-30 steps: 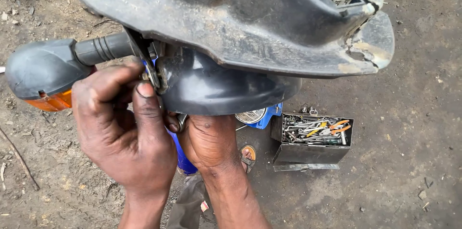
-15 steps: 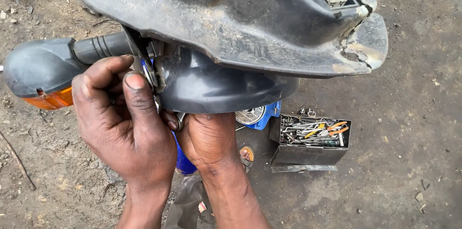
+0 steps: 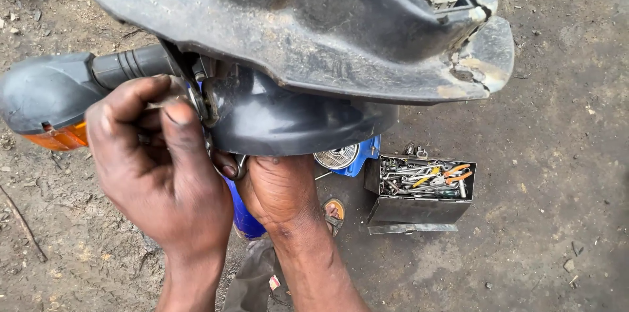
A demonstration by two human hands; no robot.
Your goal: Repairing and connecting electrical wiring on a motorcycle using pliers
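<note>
The left hand (image 3: 160,174) is clenched, thumb and fingers pinched around a small metal fastener (image 3: 198,103) at the bracket where a ribbed black rubber stalk (image 3: 131,66) meets the glossy black rounded plastic housing (image 3: 288,122). The right hand (image 3: 278,187) reaches up under that housing; its fingers are hidden, so I cannot tell what it grips. The stalk runs left to a grey turn-signal lamp with an orange lens (image 3: 49,105). Above spreads a dusty, cracked black plastic fender (image 3: 295,23). On the dirt ground (image 3: 557,187) to the right sits an open dark metal toolbox (image 3: 419,191) full of tools, with a blue fan-like device (image 3: 344,156) just left of it.
</note>
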